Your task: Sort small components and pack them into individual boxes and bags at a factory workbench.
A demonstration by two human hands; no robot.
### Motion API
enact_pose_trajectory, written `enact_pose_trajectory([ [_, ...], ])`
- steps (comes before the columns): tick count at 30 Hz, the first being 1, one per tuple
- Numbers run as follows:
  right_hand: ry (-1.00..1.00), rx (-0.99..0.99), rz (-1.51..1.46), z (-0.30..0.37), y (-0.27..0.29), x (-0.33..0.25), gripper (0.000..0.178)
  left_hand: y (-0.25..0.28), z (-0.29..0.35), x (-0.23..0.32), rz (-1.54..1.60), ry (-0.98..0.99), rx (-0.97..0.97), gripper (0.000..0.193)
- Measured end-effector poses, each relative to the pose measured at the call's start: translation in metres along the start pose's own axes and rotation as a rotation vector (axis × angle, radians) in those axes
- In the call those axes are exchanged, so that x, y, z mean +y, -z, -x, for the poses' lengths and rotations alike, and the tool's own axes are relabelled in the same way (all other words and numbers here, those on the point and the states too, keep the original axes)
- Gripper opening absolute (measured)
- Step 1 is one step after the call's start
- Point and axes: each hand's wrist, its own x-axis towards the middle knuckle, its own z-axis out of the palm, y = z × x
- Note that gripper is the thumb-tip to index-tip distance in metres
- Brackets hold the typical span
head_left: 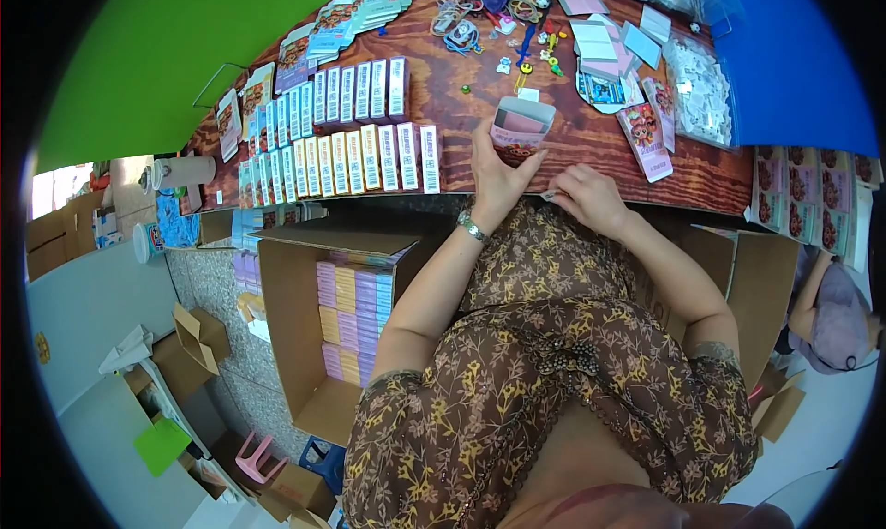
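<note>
My left hand point(499, 174) is wrapped round a small printed carton point(520, 146), thumb on its near side and fingers on its left. The carton stands at the table's near edge with its top flaps open, and a pink insert shows inside. Close by on the right, my right hand point(589, 195) pinches a small whitish piece point(550, 195), too small to name, over the edge of the table. A white paper slip point(528, 95) lies just behind the carton. To its left, closed cartons point(403, 160) stand upright in rows, striped codes facing up.
Small toys and cords point(489, 17) lie at the back. On the right are stacked cards point(600, 44), printed cards point(643, 137) and a clear bag of white pieces point(701, 90). Below stands a cardboard box point(300, 335) holding cartons. Another person point(831, 312) sits at far right.
</note>
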Motion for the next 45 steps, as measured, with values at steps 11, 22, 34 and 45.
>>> enact_pose_trajectory([
  [11,0.257,0.528,0.083,-0.074,0.074,-0.042,0.021,-0.007,0.007,0.017,-0.117,-0.108,-0.019,0.076],
  [22,0.114,0.253,0.196,-0.078,0.087,-0.039,0.014,-0.007,0.008,0.02,-0.133,-0.148,-0.005,0.075],
  [34,0.162,0.186,0.374,-0.085,0.096,-0.055,0.011,-0.005,0.004,0.017,-0.151,-0.242,0.012,0.079],
  [45,0.027,0.433,-0.286,-0.05,0.058,-0.023,0.026,-0.003,0.0,0.017,-0.062,-0.225,0.076,0.105],
])
